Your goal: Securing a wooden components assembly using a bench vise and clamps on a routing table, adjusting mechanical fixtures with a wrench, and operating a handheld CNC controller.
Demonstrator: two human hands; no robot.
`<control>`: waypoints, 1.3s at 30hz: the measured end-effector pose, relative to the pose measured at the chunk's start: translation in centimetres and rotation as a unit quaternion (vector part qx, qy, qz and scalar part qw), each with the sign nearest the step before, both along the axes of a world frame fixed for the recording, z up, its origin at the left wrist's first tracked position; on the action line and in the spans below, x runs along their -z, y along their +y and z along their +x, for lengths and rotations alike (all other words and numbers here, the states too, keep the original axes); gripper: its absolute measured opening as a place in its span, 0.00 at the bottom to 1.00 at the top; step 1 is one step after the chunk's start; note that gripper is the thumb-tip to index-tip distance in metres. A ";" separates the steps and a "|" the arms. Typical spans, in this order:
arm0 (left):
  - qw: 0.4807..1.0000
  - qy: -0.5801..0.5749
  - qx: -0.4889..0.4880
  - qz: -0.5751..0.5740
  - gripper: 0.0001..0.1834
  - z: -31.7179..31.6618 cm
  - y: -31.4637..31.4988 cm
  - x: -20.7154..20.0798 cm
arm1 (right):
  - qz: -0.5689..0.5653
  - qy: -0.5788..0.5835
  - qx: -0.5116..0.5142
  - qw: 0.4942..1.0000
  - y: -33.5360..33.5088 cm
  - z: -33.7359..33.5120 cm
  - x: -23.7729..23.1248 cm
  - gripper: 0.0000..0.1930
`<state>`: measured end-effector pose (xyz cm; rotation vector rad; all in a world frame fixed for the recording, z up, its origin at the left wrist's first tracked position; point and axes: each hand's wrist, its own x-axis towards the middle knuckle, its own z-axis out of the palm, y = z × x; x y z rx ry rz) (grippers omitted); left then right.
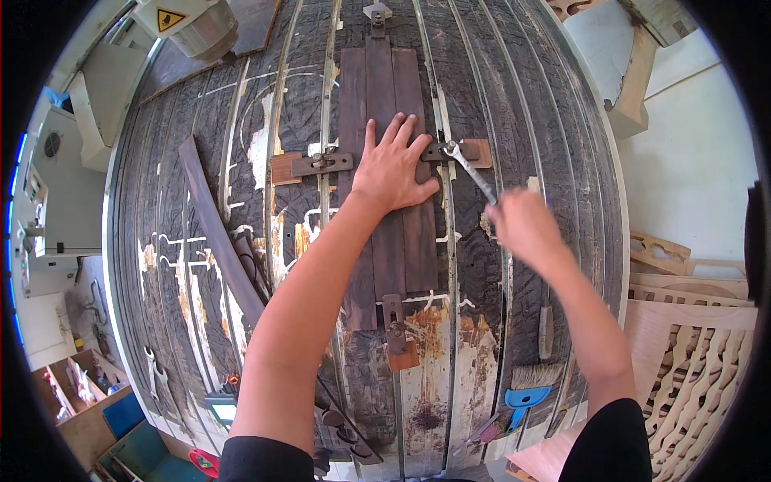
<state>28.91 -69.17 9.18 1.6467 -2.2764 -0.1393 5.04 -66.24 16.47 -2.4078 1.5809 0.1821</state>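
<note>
Several long dark wood boards (380,257) lie side by side along the middle of a slotted machine bed (430,377). My left hand (393,170) rests flat on them with its fingers spread. In my right hand (526,229), a metal wrench (477,177) is gripped by its lower end. Its head sits on the bolt of the right clamp (434,152), which reaches from a brown wood block (482,153) to the boards' edge. Opposite is the left clamp (329,164) on another block (285,169). A front clamp (393,312) and a far clamp (377,26) hold the ends.
A machine spindle (210,36) hangs at the far left. A curved dark wood strip (215,221) lies left of the boards, with open-end wrenches (156,376) near the left edge. On the near right lies a blue-handled brush (528,395). Cut-out wood panels (683,402) stand beyond the bed.
</note>
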 end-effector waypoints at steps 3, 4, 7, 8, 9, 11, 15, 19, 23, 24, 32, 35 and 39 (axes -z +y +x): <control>1.000 0.010 0.002 -0.002 0.39 -0.5 -0.1 0.1 | -0.014 -0.136 -0.102 0.985 3.0 2.1 -0.8 0.08; 1.000 0.011 0.003 -0.003 0.39 -0.5 -0.2 0.1 | 0.015 -0.149 -0.105 0.983 2.3 2.5 -0.1 0.09; 1.000 0.017 0.009 -0.006 0.37 -1.1 -0.4 0.2 | 0.046 -0.146 -0.178 0.972 0.3 4.6 0.1 0.08; 1.000 0.014 0.007 -0.003 0.37 -0.7 -0.4 0.5 | 0.048 -0.149 -0.180 0.971 -0.2 5.7 0.2 0.08; 0.999 -0.041 0.020 -0.019 0.37 -0.3 -0.7 0.9 | -0.015 -0.192 -0.206 0.959 -0.7 6.9 0.2 0.09; 0.994 -0.102 0.030 -0.032 0.37 0.6 -0.4 1.7 | -0.076 -0.242 -0.232 0.939 -2.0 9.3 0.0 0.09; 0.990 -0.124 0.026 0.068 0.47 -0.6 -0.4 1.4 | -0.178 -0.244 -0.204 0.931 -5.7 11.6 0.9 0.10; 0.996 -0.080 0.005 -0.045 0.46 -0.1 -0.3 2.2 | -0.178 -0.224 -0.249 0.925 -8.2 13.7 3.8 0.11; 0.998 -0.054 0.013 0.036 0.43 -0.4 -0.2 0.0 | -0.084 -0.184 -0.103 0.974 -12.6 15.0 2.0 0.11; 0.998 -0.048 0.007 0.034 0.43 -0.5 -0.1 -0.3 | -0.084 -0.186 -0.104 0.973 -13.8 14.8 2.5 0.11; 1.000 -0.020 0.008 -0.009 0.45 -0.8 -0.4 0.2 | -0.177 -0.224 0.029 0.958 -19.9 3.8 5.8 0.15; 1.000 -0.024 0.006 -0.005 0.45 -0.6 -0.4 0.0 | -0.164 -0.217 0.126 0.954 -16.4 -0.6 6.0 0.16; 1.000 -0.030 0.001 -0.005 0.45 -0.7 -0.4 -0.1 | -0.189 -0.242 0.195 0.931 -8.7 -2.9 5.3 0.19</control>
